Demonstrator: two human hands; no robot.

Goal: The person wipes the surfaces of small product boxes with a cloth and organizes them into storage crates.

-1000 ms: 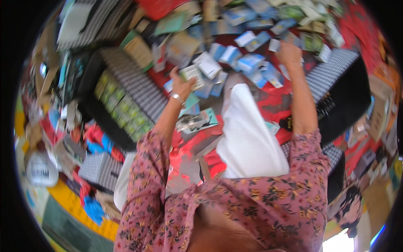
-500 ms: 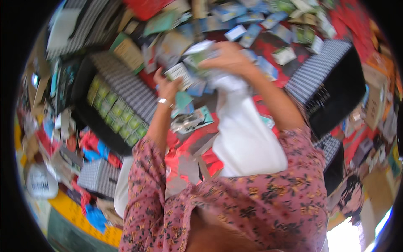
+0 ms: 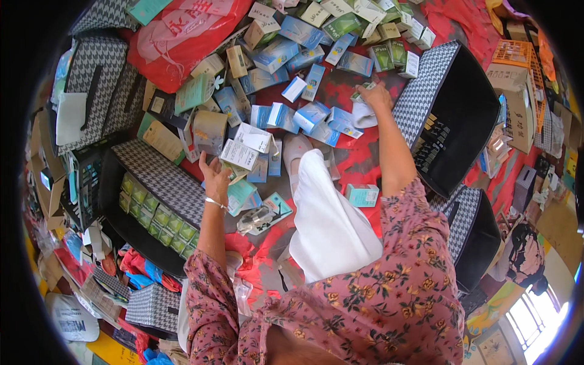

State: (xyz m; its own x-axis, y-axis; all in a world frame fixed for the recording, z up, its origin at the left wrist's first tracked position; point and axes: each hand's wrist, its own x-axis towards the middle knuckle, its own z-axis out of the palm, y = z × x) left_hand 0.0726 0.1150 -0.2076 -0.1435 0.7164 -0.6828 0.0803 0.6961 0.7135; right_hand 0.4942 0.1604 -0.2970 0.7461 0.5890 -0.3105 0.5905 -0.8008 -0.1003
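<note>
My right hand (image 3: 377, 99) reaches forward, fingers closed around a bunched white cloth (image 3: 364, 115). A small green-and-white box (image 3: 364, 90) shows at its fingertips, partly hidden. At the left, my left hand (image 3: 215, 175) has its fingers apart, beside a white-topped carton with a green side (image 3: 239, 154). Another white carton (image 3: 254, 138) lies against that one. Ahead of both hands spreads a heap of blue-and-white cartons (image 3: 311, 115), with green cartons (image 3: 342, 25) farther back. A teal carton (image 3: 362, 195) sits alone near my right knee.
A black-lined checked bin (image 3: 146, 240) at left holds rows of green boxes. Another checked bin (image 3: 426, 91) stands open at right, with a smaller one (image 3: 468, 213) nearer. A red plastic bag (image 3: 185, 42) lies far left. Red sheeting (image 3: 395, 143) covers the floor.
My right hand has moved right, away from the middle. My left hand has drawn back and left, and the carton it held lies beside it. The view has shifted.
</note>
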